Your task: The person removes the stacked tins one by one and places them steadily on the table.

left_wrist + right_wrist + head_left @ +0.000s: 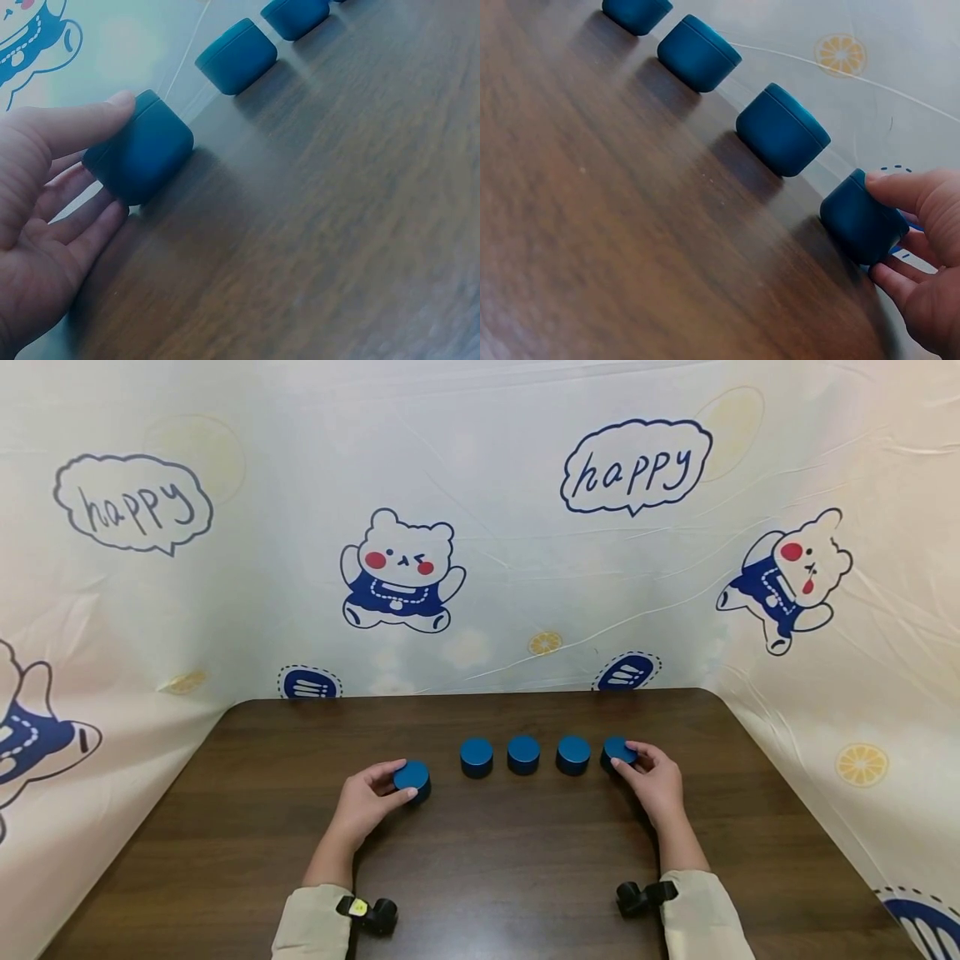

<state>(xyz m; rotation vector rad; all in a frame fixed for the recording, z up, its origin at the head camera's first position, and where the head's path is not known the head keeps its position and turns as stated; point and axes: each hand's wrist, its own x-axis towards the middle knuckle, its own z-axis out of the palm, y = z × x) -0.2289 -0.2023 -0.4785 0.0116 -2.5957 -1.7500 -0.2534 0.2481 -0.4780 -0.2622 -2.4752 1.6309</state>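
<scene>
Hands at both ends of a row of five blue tins on the wooden table (225,827).

Your left hand (365,806) gripped the leftmost tin (413,779), thumb and fingers curled round its wall; this tin sat apart from the others and slightly nearer you. Your right hand (654,781) likewise pinched the rightmost tin (618,750), which stood just beside its neighbour. Three middle tins (522,754) stood untouched between them. Each grip took the side wall, probably so you could slide or lift the tin upright.
</scene>
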